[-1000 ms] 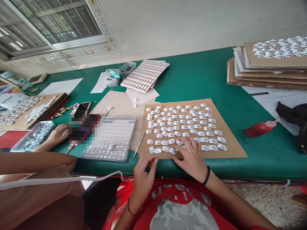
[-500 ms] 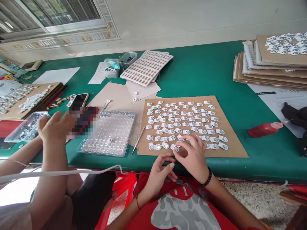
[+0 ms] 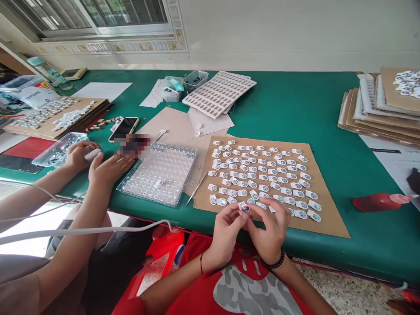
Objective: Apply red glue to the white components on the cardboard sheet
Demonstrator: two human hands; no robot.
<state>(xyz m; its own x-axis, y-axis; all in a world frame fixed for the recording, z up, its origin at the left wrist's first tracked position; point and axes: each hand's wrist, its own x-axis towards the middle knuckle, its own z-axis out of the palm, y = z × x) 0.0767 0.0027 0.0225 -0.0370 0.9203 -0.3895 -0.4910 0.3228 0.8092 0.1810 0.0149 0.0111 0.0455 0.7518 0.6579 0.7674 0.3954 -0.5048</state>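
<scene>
A small white tagged piece with a dark round face [image 3: 243,207] is pinched between both my hands, just above the near edge of a brown cardboard sheet [image 3: 331,223]. My left hand [image 3: 226,229] grips it with thumb and forefinger from the left. From the right, the thumb and forefinger of my right hand [image 3: 271,227] close on its other side. Rows of similar white pieces [image 3: 262,168] with round dark-patterned faces lie on the cardboard. What the small piece is exactly I cannot make out.
Left of the cardboard lie tweezers [image 3: 196,189] and a clear tray of round cells [image 3: 160,168]. A co-worker's hands [image 3: 108,170] are beside a phone [image 3: 124,129]. A red squeeze bottle [image 3: 377,202] lies at right, near stacked cardboard [image 3: 367,116]. Beige molded trays [image 3: 218,94] lie behind.
My right hand has lifted one piece off the cardboard, and my left hand has come up to grip it too. The view has shifted left. The co-worker's raised hand has lowered.
</scene>
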